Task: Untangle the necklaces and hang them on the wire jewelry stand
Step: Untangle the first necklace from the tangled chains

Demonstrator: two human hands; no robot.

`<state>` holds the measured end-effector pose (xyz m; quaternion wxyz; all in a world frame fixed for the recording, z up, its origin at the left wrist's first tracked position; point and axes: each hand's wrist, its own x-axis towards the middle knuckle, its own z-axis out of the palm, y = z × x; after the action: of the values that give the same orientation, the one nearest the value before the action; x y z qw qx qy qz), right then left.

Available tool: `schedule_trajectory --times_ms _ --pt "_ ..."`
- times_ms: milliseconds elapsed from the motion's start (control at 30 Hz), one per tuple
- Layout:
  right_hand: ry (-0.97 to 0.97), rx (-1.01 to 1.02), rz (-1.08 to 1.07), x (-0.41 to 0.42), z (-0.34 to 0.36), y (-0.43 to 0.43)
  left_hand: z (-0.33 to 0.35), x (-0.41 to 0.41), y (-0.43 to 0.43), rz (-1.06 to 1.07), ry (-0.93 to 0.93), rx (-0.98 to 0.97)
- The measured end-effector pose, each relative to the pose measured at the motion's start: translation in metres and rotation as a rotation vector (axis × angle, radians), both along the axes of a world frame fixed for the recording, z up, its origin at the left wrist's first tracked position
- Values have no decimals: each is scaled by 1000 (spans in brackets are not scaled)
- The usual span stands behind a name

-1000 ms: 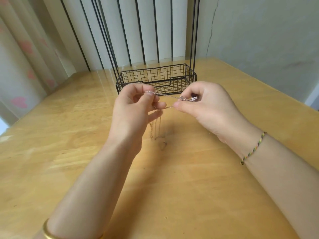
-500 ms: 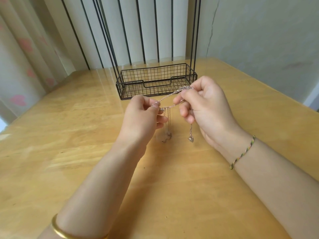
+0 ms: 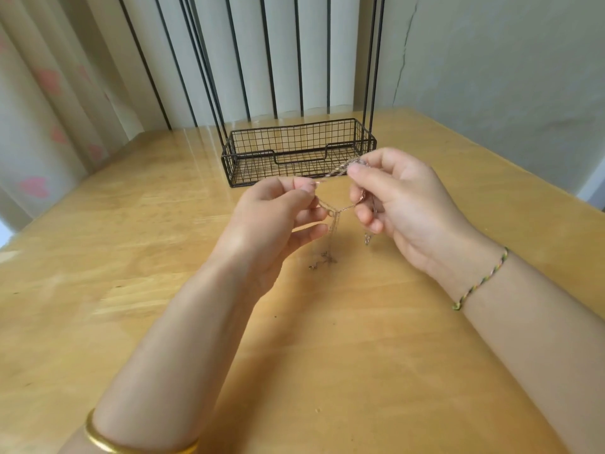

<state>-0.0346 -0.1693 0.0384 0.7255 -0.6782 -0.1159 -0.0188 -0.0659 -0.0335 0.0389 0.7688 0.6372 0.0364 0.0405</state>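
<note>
Held the tangled necklaces (image 3: pixel 334 221) up over the wooden worktop (image 3: pixel 147 290), between both hands and in front of the wire jewelry stand (image 3: pixel 262 173). Pinched one end of a twisted run of chain in the left grip (image 3: pixel 271 217), thumb against forefinger, the remaining fingers loosely curled underneath. Pinched the other end in the right grip (image 3: pixel 406 208), likewise thumb to forefinger, a little higher and nearer the stand, with more chain passing down inside its curled fingers (how many strands, not to be made out). Drew that twisted run taut on a slant from one grip to the other. Let a slacker length sag beneath it, gathered at a small knot or ring just beside the lower fingers of the left grip. Left several thin strands hanging straight down from that gathering point, with the tail ends (image 3: pixel 322 261) lying in a small heap on the worktop. Left one more short strand dangling under the right grip, ending in a small pendant (image 3: pixel 367 239) apparently clear of the worktop. Stood the stand at the far side of the worktop, well behind the hanging strands: a shallow black mesh basket for a base, thin black uprights rising from it out of view. Wore a gold bangle (image 3: pixel 131 445) on the left forearm and a braided cord bracelet (image 3: pixel 481 280) on the right wrist. Had a pale curtain (image 3: pixel 39 93) with pink shapes to the left, and a cracked grey wall (image 3: pixel 507 77) to the right.
</note>
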Motion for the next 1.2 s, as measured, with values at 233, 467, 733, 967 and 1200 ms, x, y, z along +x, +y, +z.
schedule_trajectory --times_ms 233,467,733,967,1200 --pt "-75 -9 -54 2 3 -4 -2 1 4 29 -30 187" --pt "-194 -137 -139 4 1 -6 -2 2 8 132 -33 160" --pt "-213 -326 -135 10 -7 -9 2 3 9 215 -78 -66" --pt "-229 -283 -232 19 -8 -19 5 2 15 240 -69 265" --pt "-208 -237 -389 23 -1 -29 -4 5 21 325 -159 739"
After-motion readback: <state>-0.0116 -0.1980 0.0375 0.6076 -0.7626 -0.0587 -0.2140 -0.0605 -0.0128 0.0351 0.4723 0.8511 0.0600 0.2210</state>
